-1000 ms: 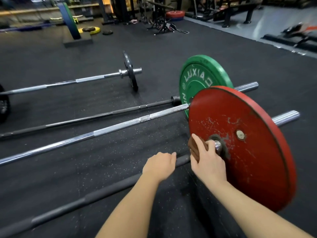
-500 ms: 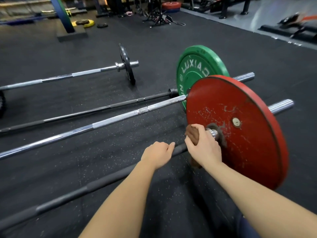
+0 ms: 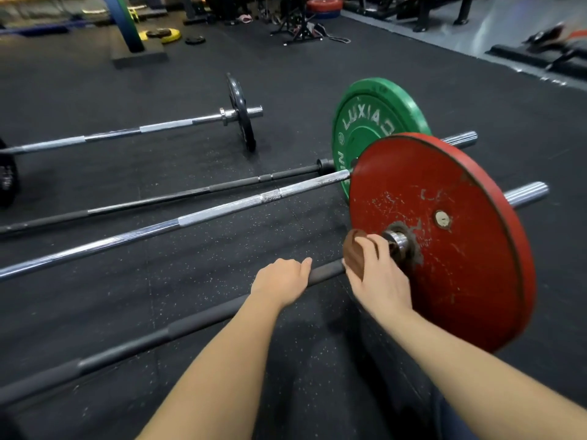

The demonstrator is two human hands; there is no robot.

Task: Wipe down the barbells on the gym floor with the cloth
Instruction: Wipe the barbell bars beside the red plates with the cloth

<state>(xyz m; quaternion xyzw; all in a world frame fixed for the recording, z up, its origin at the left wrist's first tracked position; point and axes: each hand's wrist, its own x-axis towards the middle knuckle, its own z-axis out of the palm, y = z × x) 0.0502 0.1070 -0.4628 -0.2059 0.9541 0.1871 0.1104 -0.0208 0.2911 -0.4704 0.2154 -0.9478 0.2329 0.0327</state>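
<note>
Right hand (image 3: 379,282) grips a bunched brown cloth (image 3: 355,254) round the nearest matte black steel barbell (image 3: 190,322), which lies on the speckled black rubber floor (image 3: 317,74) – cloth sits just beside the chrome collar (image 3: 397,239) of the scuffed red bumper plate (image 3: 444,242). Left hand (image 3: 281,281) curls over the same shaft, near the cloth.

Risks, as I judge them: the bar rides on a round plate, so a hard push could roll it if the left hand slackens; cloth or knuckles could catch btwn collar and plate; the underside prob. gets missed.

Hard to see: right fingertips are under the cloth, the bar's left end is cut off – ditto the chrome barbell (image 3: 190,220) w/ the green bumper plate (image 3: 371,122). Can't tell which bars are clean.
</note>
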